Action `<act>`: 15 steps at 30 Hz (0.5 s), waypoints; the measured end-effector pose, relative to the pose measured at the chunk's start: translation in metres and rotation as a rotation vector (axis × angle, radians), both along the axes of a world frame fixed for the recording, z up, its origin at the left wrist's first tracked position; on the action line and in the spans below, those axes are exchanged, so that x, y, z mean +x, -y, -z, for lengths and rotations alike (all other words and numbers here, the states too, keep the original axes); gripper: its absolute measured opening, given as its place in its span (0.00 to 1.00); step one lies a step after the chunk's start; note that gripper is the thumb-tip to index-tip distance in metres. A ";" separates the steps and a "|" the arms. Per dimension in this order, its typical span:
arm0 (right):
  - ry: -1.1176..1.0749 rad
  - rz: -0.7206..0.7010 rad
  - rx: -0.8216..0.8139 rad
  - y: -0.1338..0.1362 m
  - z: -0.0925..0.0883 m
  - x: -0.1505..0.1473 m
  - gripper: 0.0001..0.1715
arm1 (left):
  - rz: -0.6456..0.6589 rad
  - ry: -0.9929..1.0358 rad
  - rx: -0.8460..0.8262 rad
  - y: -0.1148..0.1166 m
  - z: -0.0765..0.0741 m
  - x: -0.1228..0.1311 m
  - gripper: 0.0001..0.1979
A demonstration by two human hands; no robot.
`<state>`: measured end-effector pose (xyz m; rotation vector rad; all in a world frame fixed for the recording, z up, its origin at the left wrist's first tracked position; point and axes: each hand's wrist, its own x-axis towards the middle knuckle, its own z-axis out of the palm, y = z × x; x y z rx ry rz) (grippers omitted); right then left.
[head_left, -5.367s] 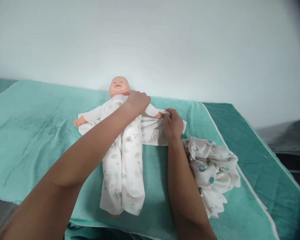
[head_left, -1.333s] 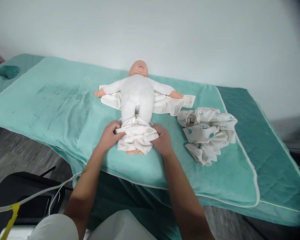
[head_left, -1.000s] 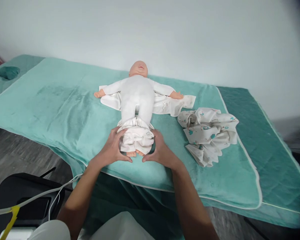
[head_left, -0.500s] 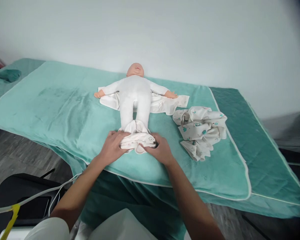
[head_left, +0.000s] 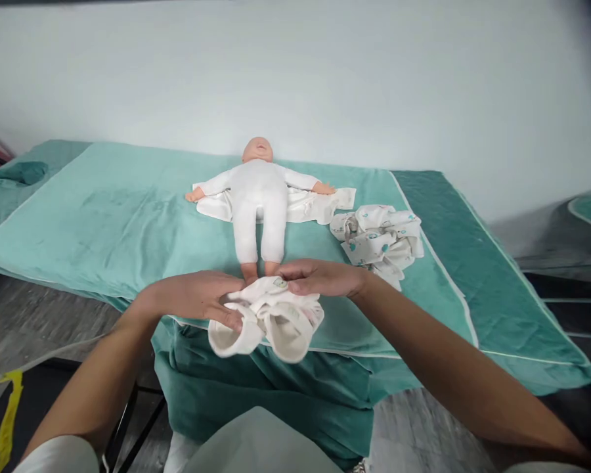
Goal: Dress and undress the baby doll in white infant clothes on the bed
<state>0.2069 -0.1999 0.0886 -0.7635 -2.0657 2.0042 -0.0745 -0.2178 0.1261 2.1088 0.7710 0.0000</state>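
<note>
A baby doll (head_left: 259,190) with a white cloth body lies on its back, head toward the wall and bare feet toward me. Just past its feet, bunched white baby trousers (head_left: 295,309) hang at the bed's edge, two round openings facing me. My left hand (head_left: 201,299) grips them on the left side, thumb by one opening. On the right side my right hand (head_left: 320,277) pinches the cloth close to the doll's foot. The trousers partly hide the feet. A white garment (head_left: 308,205) lies spread under the doll's back and arms.
A crumpled patterned cloth (head_left: 381,236) lies to the right of the doll on the green bed cover (head_left: 128,217). The white wall (head_left: 295,79) rises behind the bed. At lower left are a black chair (head_left: 54,394) and a yellow strip (head_left: 10,420).
The trousers have come down off the doll's lower legs toward me, uncovering its ankles. Both my hands have moved with them, and my view has shifted slightly.
</note>
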 end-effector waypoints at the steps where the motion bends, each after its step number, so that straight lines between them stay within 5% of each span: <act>1: 0.061 -0.065 0.047 -0.003 -0.010 -0.003 0.34 | 0.037 -0.025 -0.013 -0.003 -0.012 -0.003 0.15; 4: 0.286 -0.118 0.264 -0.011 -0.043 -0.014 0.31 | 0.028 -0.043 -0.010 -0.013 -0.039 -0.009 0.15; 7: 0.399 -0.025 0.446 -0.020 -0.078 -0.021 0.30 | -0.137 0.015 0.105 -0.026 -0.057 -0.012 0.17; 12: 0.304 0.356 0.506 -0.035 -0.142 -0.030 0.23 | -0.401 0.314 0.153 -0.043 -0.086 -0.008 0.21; 15: 0.223 0.337 0.551 -0.039 -0.173 -0.037 0.19 | -0.408 0.545 0.206 -0.052 -0.099 -0.002 0.21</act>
